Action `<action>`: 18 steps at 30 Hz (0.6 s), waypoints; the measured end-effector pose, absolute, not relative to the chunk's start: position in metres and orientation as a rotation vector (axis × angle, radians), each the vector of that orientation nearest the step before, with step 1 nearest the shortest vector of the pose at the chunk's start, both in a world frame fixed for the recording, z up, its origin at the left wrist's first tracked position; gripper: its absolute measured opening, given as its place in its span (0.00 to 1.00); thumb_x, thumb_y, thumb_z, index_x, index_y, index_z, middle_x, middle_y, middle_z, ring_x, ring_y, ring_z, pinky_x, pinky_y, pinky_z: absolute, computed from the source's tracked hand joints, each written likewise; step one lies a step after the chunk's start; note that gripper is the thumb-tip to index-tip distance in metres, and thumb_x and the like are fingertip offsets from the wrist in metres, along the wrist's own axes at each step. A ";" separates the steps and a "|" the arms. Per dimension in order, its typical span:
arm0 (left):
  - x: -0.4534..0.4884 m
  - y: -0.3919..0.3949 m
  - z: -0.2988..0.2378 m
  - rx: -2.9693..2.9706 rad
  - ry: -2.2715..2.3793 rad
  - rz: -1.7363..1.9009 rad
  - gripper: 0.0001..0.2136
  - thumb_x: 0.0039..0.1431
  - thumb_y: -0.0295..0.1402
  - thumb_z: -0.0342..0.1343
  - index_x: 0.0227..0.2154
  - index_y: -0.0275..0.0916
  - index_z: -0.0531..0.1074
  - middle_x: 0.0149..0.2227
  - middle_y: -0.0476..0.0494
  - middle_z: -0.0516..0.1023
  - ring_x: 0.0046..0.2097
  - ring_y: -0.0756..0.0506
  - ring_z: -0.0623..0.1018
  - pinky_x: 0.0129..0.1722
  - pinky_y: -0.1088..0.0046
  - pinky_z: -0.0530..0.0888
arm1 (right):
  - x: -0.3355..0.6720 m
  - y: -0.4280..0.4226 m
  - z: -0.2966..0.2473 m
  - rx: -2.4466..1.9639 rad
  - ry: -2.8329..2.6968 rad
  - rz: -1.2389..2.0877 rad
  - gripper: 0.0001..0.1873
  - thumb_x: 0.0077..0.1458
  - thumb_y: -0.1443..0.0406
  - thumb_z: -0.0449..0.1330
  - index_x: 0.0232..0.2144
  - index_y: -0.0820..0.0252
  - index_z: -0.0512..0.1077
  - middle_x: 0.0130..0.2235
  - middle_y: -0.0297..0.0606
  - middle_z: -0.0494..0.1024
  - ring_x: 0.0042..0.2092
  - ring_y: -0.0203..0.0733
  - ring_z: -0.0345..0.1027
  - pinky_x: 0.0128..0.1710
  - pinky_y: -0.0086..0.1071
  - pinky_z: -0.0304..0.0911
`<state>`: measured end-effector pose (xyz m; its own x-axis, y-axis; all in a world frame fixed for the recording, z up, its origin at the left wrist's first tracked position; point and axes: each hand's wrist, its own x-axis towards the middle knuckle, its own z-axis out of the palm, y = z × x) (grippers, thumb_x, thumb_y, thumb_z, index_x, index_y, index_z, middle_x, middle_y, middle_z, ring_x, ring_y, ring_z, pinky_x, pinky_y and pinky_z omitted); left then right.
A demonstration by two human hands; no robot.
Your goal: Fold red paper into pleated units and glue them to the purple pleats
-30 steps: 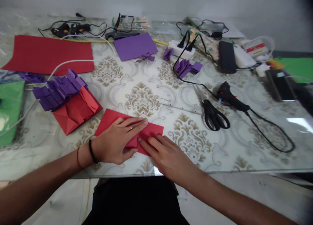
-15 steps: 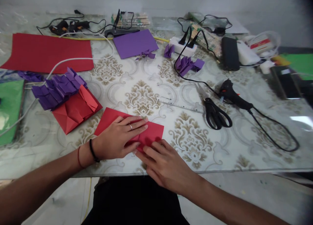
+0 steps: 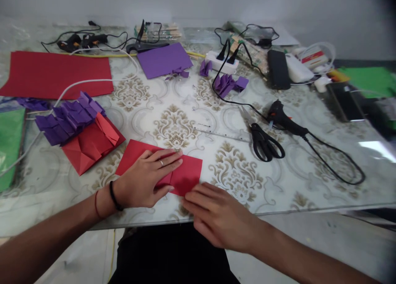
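A folded red paper sheet (image 3: 188,172) lies near the front edge of the patterned table (image 3: 235,172). My left hand (image 3: 145,179) rests flat on it, fingers stretched out and pressing it down. My right hand (image 3: 216,214) lies flat, fingers together, just off the sheet's lower right corner, its fingertips close to the paper's edge. Neither hand holds anything.
A pile of folded red pieces (image 3: 89,146) and purple pieces (image 3: 66,117) sits at the left. Black scissors (image 3: 264,142), a clear ruler (image 3: 222,132) and a glue gun (image 3: 286,119) with its cord lie at the right. Red sheet (image 3: 58,73), purple sheet (image 3: 163,59), power strip (image 3: 221,60) behind.
My right hand has slid back along the paper's lower edge toward me and to the right, off the sheet. The left hand has stayed pressing the paper.
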<state>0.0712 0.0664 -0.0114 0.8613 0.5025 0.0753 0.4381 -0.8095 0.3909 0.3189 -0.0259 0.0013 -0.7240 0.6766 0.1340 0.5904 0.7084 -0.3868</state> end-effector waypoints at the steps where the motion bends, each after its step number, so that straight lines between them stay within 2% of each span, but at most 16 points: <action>1: 0.071 0.067 -0.011 2.666 0.702 0.242 0.32 0.69 0.38 0.58 0.72 0.38 0.60 0.73 0.36 0.66 0.73 0.33 0.65 0.66 0.46 0.65 | 0.319 -0.023 0.002 -1.022 -2.621 0.448 0.15 0.65 0.72 0.56 0.50 0.67 0.79 0.42 0.43 0.83 0.44 0.48 0.73 0.47 0.41 0.74; 3: 0.070 0.067 -0.012 2.660 0.701 0.241 0.34 0.68 0.38 0.58 0.73 0.37 0.58 0.73 0.35 0.66 0.73 0.32 0.65 0.66 0.46 0.65 | 0.318 -0.017 0.001 -1.053 -2.577 0.329 0.20 0.66 0.72 0.55 0.57 0.70 0.76 0.50 0.49 0.83 0.52 0.51 0.74 0.54 0.44 0.74; 5: 0.070 0.066 -0.012 2.657 0.704 0.244 0.34 0.67 0.37 0.59 0.74 0.38 0.57 0.73 0.36 0.66 0.73 0.33 0.64 0.66 0.47 0.65 | 0.320 -0.008 -0.001 -1.052 -2.576 0.249 0.21 0.66 0.72 0.56 0.59 0.70 0.76 0.55 0.51 0.82 0.58 0.53 0.72 0.58 0.47 0.73; 9: 0.072 0.065 -0.012 2.665 0.728 0.229 0.34 0.68 0.37 0.58 0.74 0.39 0.56 0.73 0.37 0.66 0.74 0.34 0.64 0.67 0.49 0.65 | 0.349 0.024 -0.006 -1.168 -2.467 0.227 0.20 0.67 0.72 0.54 0.55 0.59 0.80 0.53 0.48 0.83 0.56 0.51 0.75 0.56 0.50 0.75; 12: 0.074 0.064 -0.012 2.711 0.745 0.236 0.32 0.70 0.39 0.57 0.72 0.33 0.58 0.73 0.32 0.65 0.73 0.33 0.65 0.65 0.49 0.67 | 0.387 0.062 -0.010 -1.532 -2.280 0.074 0.18 0.68 0.67 0.57 0.57 0.60 0.78 0.56 0.54 0.78 0.58 0.59 0.72 0.57 0.60 0.71; 13: 0.075 0.063 -0.012 2.730 0.745 0.244 0.31 0.71 0.39 0.57 0.71 0.32 0.61 0.73 0.31 0.64 0.73 0.32 0.65 0.65 0.49 0.68 | 0.399 0.075 -0.012 -1.597 -2.285 0.102 0.19 0.68 0.66 0.59 0.59 0.61 0.77 0.57 0.54 0.77 0.58 0.60 0.71 0.58 0.60 0.70; 16: 0.075 0.060 -0.015 2.769 0.731 0.294 0.25 0.72 0.40 0.56 0.66 0.32 0.67 0.72 0.31 0.67 0.72 0.33 0.67 0.65 0.49 0.69 | 0.420 0.104 -0.014 -1.623 -2.370 0.215 0.20 0.65 0.66 0.62 0.58 0.61 0.76 0.51 0.50 0.79 0.54 0.56 0.74 0.56 0.53 0.71; 18: 0.074 0.057 -0.018 2.758 0.732 0.344 0.24 0.73 0.39 0.56 0.66 0.34 0.68 0.70 0.33 0.70 0.72 0.34 0.68 0.67 0.51 0.68 | 0.424 0.113 -0.014 -1.611 -2.408 0.249 0.18 0.64 0.66 0.63 0.56 0.60 0.77 0.47 0.46 0.79 0.47 0.50 0.77 0.51 0.46 0.74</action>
<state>0.0738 0.0574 -0.0179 0.8443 0.5119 0.1587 0.4487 -0.8371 0.3130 0.4243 0.1132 -0.0137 -0.3674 0.9249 0.0978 0.8853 0.3800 -0.2680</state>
